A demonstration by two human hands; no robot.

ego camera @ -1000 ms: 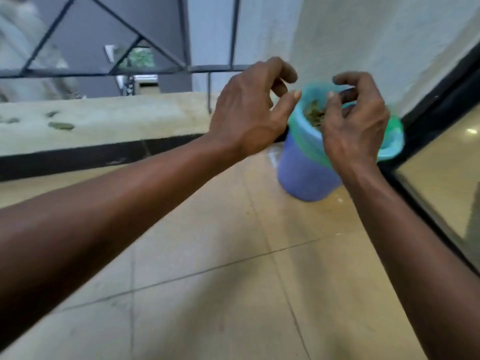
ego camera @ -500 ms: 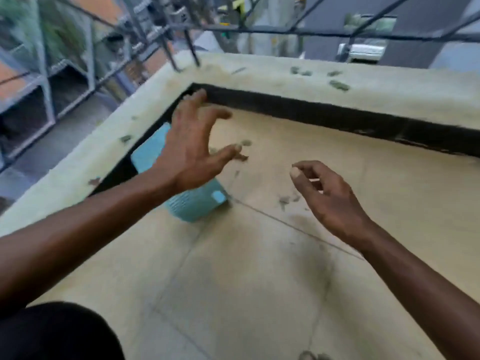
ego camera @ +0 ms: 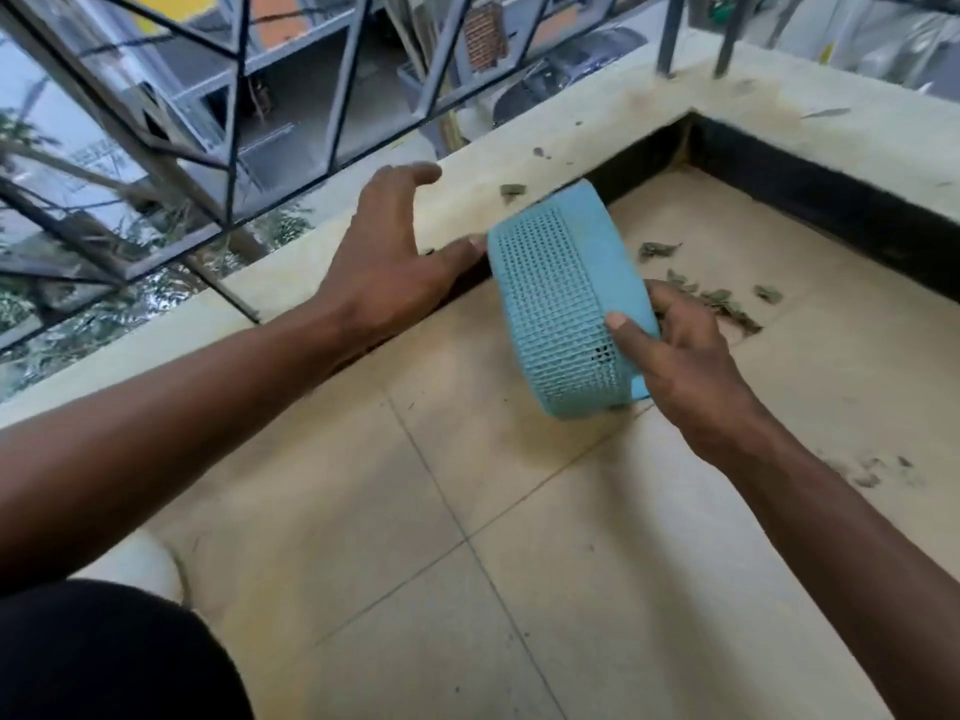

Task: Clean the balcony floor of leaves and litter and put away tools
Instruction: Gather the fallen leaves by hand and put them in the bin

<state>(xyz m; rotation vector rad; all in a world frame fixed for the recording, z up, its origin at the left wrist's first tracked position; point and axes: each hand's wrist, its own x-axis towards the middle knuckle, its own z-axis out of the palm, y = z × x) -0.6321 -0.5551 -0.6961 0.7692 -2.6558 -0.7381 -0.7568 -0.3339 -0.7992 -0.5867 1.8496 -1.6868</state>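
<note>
A light blue perforated plastic basket [ego camera: 561,298] is tipped on its side above the tiled balcony floor [ego camera: 519,537], near the corner. My right hand [ego camera: 675,356] grips its lower right rim, thumb on the mesh wall and fingers behind it. My left hand [ego camera: 395,257] hovers just left of the basket with fingers spread, thumb tip close to the basket's edge, holding nothing. A pile of dry green leaves [ego camera: 711,298] lies on the floor beyond the basket. More crumbs of leaf litter [ego camera: 872,472] lie to the right of my right forearm.
A low cream parapet [ego camera: 519,163] with a black base edges the floor on the left and far sides, with a few leaves on top. A metal railing [ego camera: 234,122] rises from it. My dark-clothed knee [ego camera: 104,657] fills the bottom left corner.
My view swung from the blue bin by the wall to the balcony corner. My right hand has taken hold of the blue basket and lifted it onto its side; my left hand stays open beside it.
</note>
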